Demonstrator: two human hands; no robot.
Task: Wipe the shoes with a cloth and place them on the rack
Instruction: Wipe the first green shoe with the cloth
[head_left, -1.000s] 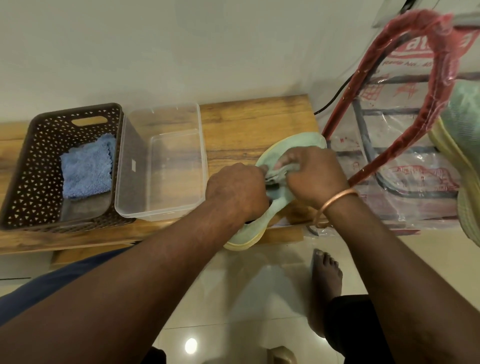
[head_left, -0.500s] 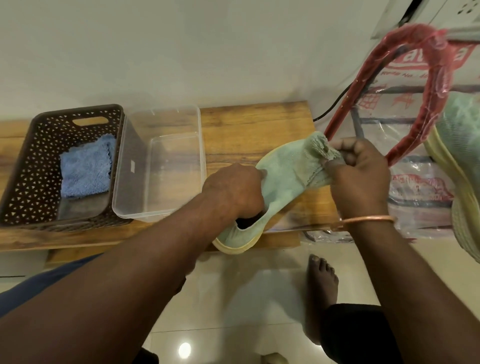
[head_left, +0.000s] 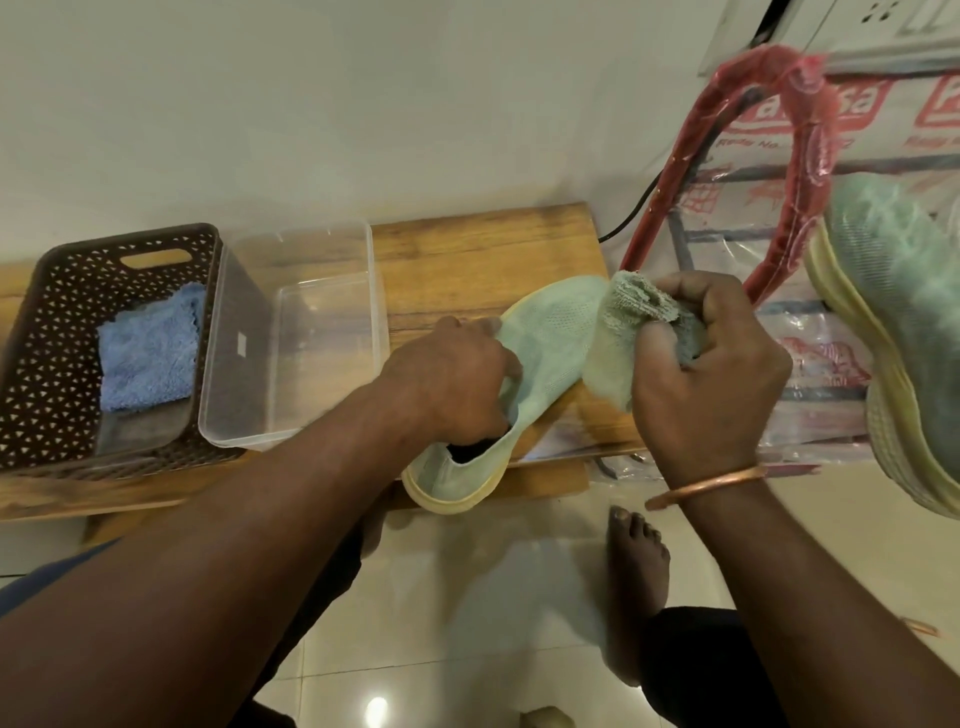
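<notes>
Midway: left hand (head_left: 452, 379) grips shoe (head_left: 548, 335), right hand (head_left: 711, 374) clutches cloth (head_left: 631, 306) at toe; other shoe (head_left: 893, 291) apparently racked.

A single wide-angle camera on the person's head looks forward and steeply down, close over the left hand (head_left: 457, 374) and right hand (head_left: 711, 374), taking in the wooden surface (head_left: 483, 249), the wall (head_left: 311, 104) behind and the tiled floor (head_left: 519, 597) below.

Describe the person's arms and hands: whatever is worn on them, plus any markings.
The left forearm and right forearm are bare, with no sleeves in view. Neither the left hand nor the right hand wears a glove. A thin copper-coloured bangle circles the right wrist. No watch or markings show.
</notes>
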